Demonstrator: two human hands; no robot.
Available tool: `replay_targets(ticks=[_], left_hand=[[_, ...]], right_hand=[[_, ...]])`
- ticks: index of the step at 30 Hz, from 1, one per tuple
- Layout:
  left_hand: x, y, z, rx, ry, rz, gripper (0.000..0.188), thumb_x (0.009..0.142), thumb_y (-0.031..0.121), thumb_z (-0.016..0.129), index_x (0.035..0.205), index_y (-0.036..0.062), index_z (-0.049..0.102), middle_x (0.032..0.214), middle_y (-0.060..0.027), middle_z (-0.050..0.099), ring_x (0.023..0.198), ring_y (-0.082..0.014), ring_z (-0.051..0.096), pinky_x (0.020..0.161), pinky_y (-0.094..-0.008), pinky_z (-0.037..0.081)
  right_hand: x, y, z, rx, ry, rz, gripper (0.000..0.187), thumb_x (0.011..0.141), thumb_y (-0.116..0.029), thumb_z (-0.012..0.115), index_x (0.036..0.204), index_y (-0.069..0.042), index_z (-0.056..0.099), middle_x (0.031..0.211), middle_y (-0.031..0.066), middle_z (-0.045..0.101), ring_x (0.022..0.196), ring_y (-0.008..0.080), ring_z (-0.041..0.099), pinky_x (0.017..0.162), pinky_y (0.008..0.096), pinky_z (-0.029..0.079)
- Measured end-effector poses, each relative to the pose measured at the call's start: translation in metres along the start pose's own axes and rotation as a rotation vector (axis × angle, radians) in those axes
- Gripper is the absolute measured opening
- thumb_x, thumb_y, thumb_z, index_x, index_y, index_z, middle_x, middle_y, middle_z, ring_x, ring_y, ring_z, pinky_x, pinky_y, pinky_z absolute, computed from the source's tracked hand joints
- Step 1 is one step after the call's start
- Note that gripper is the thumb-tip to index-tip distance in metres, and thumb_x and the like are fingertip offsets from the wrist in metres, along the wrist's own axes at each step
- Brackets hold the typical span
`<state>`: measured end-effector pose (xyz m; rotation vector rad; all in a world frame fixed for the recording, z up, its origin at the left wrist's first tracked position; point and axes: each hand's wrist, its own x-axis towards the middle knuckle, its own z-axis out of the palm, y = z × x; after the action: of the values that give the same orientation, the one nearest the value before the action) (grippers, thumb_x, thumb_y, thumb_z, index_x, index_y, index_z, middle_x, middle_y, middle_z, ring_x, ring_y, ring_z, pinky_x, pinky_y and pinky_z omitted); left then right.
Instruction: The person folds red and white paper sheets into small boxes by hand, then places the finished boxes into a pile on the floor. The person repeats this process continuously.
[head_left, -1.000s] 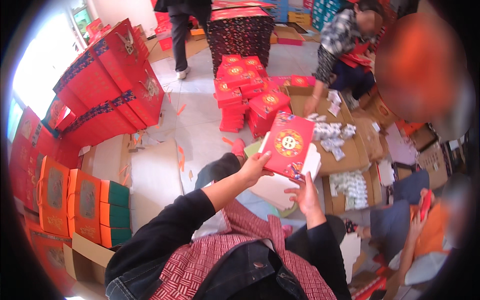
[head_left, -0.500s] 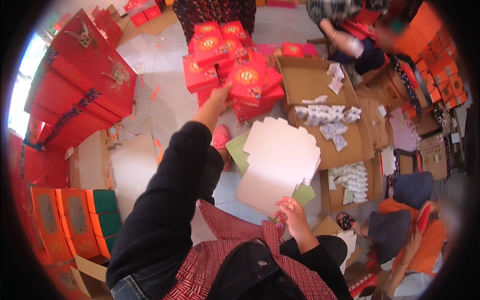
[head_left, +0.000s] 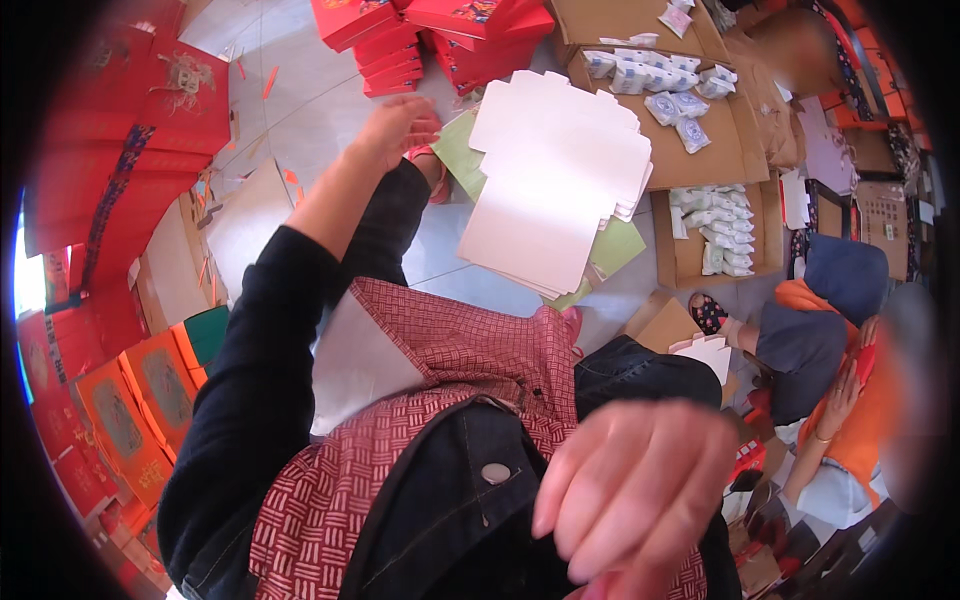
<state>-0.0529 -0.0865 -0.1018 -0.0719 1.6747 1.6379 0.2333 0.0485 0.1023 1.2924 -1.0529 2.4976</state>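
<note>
My left hand (head_left: pixel 400 130) is open and holds nothing, its fingers loosely bent. Just beyond it stand stacks of flat red boxes (head_left: pixel 385 55), cut off by the top edge. To its right lies a pile of white die-cut card blanks (head_left: pixel 565 165), over a few green sheets (head_left: pixel 460 160). Close in front of my chest, my right hand (head_left: pixel 640 480) is raised with its fingers curled inward. Its palm is hidden and the hand is slightly blurred, so anything inside cannot be made out.
An opened brown carton (head_left: pixel 735 150) bears small white wrapped packets (head_left: pixel 640 75); a lower carton (head_left: pixel 770 260) holds more. Large red gift boxes (head_left: pixel 175 110) and orange boxes (head_left: pixel 140 410) line the left. At right, a seated person (head_left: pixel 840 400) handles something red.
My left hand has let go of the red box on the stack and drawn back. My right hand has risen from beside the card blanks toward my chest, its fingers now curled.
</note>
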Motion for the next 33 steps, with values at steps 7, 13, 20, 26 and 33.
replay_targets(ticks=[7, 13, 20, 26, 33], left_hand=[[-0.102, 0.018, -0.011, 0.104, -0.061, 0.039, 0.026, 0.090, 0.020, 0.055, 0.106, -0.0012, 0.055, 0.097, -0.0102, 0.059, 0.087, -0.0172, 0.060, 0.074, -0.0276, 0.050], [-0.152, -0.005, -0.051, 0.138, 0.055, 0.068, 0.026, 0.091, 0.021, 0.054, 0.105, -0.0017, 0.056, 0.095, -0.0108, 0.061, 0.085, -0.0169, 0.061, 0.075, -0.0276, 0.050], [-0.171, -0.030, -0.005, 0.645, -0.061, 0.314, 0.029, 0.084, 0.012, 0.058, 0.107, -0.0064, 0.058, 0.101, -0.0137, 0.063, 0.091, -0.0188, 0.062, 0.084, -0.0272, 0.048], [-0.108, -0.161, 0.053, 0.920, 0.150, 0.140, 0.034, 0.077, 0.008, 0.049, 0.108, -0.0049, 0.057, 0.101, -0.0268, 0.060, 0.098, -0.0392, 0.057, 0.088, -0.0413, 0.044], [-0.110, -0.204, 0.059, 0.758, 0.293, 0.152, 0.032, 0.074, 0.004, 0.049, 0.104, -0.0049, 0.058, 0.102, -0.0250, 0.061, 0.100, -0.0378, 0.057, 0.088, -0.0379, 0.044]], right_hand=[[-0.197, 0.122, -0.070, -1.751, 0.416, 1.026, 0.026, 0.072, -0.019, 0.072, 0.081, 0.000, 0.056, 0.103, 0.0136, 0.055, 0.097, 0.0291, 0.052, 0.075, 0.0372, 0.044], [-0.259, 0.176, -0.066, -2.170, -0.009, 1.055, 0.042, 0.074, -0.016, 0.064, 0.108, 0.006, 0.053, 0.127, 0.0201, 0.045, 0.116, 0.0410, 0.044, 0.096, 0.0442, 0.039], [-0.244, 0.144, -0.073, -1.821, 0.577, 0.985, 0.035, 0.079, -0.012, 0.057, 0.111, 0.002, 0.053, 0.119, 0.0212, 0.049, 0.109, 0.0356, 0.048, 0.091, 0.0416, 0.041], [-0.311, 0.150, -0.068, -1.395, 1.565, 1.180, 0.029, 0.076, -0.006, 0.051, 0.099, 0.001, 0.066, 0.092, 0.0210, 0.065, 0.086, 0.0325, 0.061, 0.079, 0.0369, 0.046], [-0.299, 0.164, -0.054, -1.542, 1.431, 1.249, 0.028, 0.072, -0.006, 0.050, 0.094, -0.003, 0.069, 0.085, 0.0230, 0.064, 0.079, 0.0363, 0.063, 0.074, 0.0381, 0.048]])
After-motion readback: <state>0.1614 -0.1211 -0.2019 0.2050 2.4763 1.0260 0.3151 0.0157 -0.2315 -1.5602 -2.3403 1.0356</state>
